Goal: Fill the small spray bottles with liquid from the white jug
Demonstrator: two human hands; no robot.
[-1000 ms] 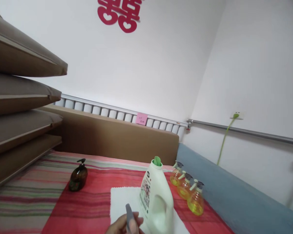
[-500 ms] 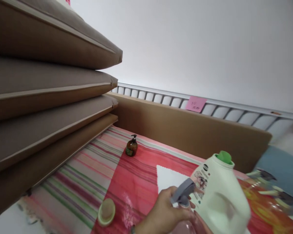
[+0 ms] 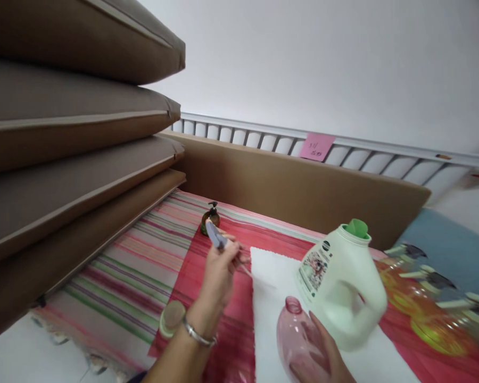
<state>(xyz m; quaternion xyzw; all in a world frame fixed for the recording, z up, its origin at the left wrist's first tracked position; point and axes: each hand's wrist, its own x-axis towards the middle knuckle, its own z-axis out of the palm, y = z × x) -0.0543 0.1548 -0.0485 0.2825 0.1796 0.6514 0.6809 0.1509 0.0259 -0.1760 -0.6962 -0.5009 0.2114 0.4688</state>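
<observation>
In my left hand [image 3: 222, 263] is a grey spray trigger head [image 3: 216, 235], lifted over the red cloth with its thin tube pointing down to the right. My right hand [image 3: 329, 348] grips a clear pink bottle [image 3: 297, 330], its neck uncovered, above a white sheet [image 3: 269, 287]. Just behind the bottle stands a large pale green jug [image 3: 343, 287] with a green piece [image 3: 356, 227] in its mouth. Partly hidden behind the trigger head is a small brown pump bottle [image 3: 211, 217]. A round pale green lidded container [image 3: 171, 319] sits left of my left forearm.
Several spray bottles with yellow-orange liquid [image 3: 435, 330] stand at the right. Big beige cushions [image 3: 75, 154] are stacked along the left. A brown board [image 3: 283, 186] leans at the back, with a pink note [image 3: 317, 147] above it. Striped cloth [image 3: 135, 266] covers the surface.
The spray trigger head has come off the pink bottle. My left hand has carried it up and to the left. The pink bottle stays in my right hand.
</observation>
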